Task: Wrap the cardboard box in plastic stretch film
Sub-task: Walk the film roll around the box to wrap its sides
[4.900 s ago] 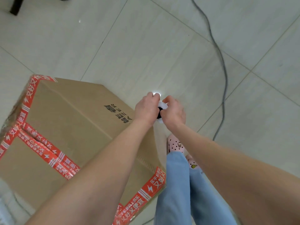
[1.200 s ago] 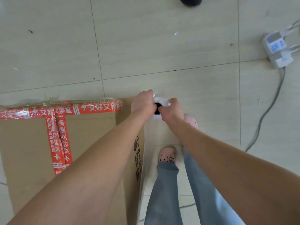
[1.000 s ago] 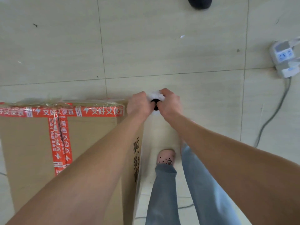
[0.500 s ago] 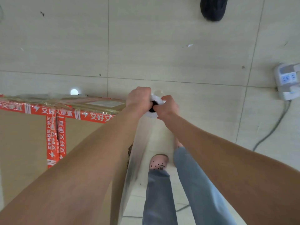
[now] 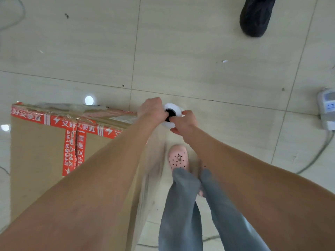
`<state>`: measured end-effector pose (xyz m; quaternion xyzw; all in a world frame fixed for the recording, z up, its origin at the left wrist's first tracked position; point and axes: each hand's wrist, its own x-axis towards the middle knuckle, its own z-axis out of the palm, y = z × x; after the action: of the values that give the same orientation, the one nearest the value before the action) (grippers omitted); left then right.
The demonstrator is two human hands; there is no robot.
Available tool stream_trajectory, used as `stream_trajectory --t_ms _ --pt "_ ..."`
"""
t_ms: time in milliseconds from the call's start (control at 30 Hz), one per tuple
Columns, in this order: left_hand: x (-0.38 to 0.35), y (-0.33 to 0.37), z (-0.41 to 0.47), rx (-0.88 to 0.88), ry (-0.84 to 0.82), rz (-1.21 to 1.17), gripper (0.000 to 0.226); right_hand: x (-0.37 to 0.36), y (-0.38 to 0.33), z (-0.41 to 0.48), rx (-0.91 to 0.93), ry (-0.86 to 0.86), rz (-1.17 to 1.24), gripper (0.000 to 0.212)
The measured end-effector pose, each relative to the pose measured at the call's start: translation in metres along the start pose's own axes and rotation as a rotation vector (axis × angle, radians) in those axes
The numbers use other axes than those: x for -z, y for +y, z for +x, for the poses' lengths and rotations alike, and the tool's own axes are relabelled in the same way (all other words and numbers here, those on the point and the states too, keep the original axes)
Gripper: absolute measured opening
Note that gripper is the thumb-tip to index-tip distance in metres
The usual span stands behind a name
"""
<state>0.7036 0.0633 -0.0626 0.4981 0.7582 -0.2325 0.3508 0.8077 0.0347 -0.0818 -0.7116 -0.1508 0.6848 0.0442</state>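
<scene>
The floor [image 5: 181,51] is laid with large pale tiles with thin dark joints, and round ceiling lights are mirrored in its gloss. A tall cardboard box [image 5: 36,160] stands on it at the left, its top flaps sealed with red printed tape [image 5: 54,121] along the far edge and down the middle seam. Crinkled clear film [image 5: 63,106] already lies over that far top edge.

Just past the box's far right corner, both hands hold a roll of stretch film [image 5: 173,115] upright, its white end and black core facing the camera. The left hand [image 5: 154,110] is curled round the roll's left side; the right hand [image 5: 184,123] grips its right side with the thumb at the core. A blurred sheet of film [image 5: 154,169] runs down the box's right side.

Below the roll are a pink perforated shoe [image 5: 178,157] and grey-blue trouser legs [image 5: 181,205]. A black shoe [image 5: 255,15] sits at the top right, well apart. A white power strip [image 5: 328,109] lies at the right edge, with a grey cable [image 5: 315,156] trailing from it.
</scene>
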Motion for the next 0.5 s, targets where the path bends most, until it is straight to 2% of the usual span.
stream_trajectory --t_ms 167,333,500 --pt "0.002 -0.009 0.017 -0.147 -0.043 0.027 0.042 -0.017 -0.003 0.001 -0.013 0.007 -0.078 0.062" --pt "0.014 -0.016 0.036 -0.157 -0.054 0.022 0.01 -0.027 -0.021 0.005 0.056 0.113 -0.155 0.058" --pt "0.029 -0.028 0.047 -0.087 -0.054 -0.103 0.007 -0.039 -0.045 0.012 0.137 0.174 -0.19 0.053"
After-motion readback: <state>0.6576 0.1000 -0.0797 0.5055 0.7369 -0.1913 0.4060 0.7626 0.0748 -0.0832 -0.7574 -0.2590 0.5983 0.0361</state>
